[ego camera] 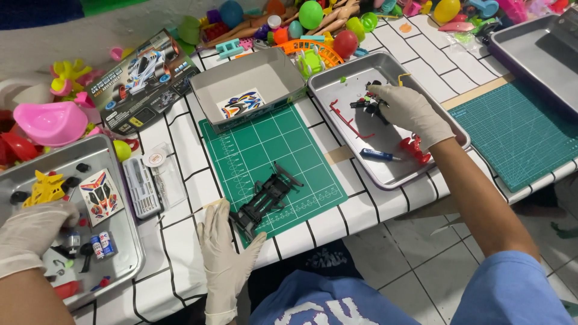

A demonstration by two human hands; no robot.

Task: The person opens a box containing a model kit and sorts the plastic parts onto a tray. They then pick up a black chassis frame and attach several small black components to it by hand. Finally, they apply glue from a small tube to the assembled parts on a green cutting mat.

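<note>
Our left hand point(226, 256), gloved and flat with fingers apart, steadies the black toy car frame point(265, 198) at the near edge of the green cutting mat point(268, 147). Our right hand point(409, 111) curls its fingers onto small black parts point(372, 107) in the metal tray point(337, 87). Another gloved hand point(33, 232) rests in the left tray point(129, 238). The white tiled desk point(174, 241) shows bare room beside the mat.

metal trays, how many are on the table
3. One metal tray at the left edge under a co-worker's gloved hand, one in the middle where the right hand reaches, one at top right, cut off by the frame. More may lie outside the frame.
</note>
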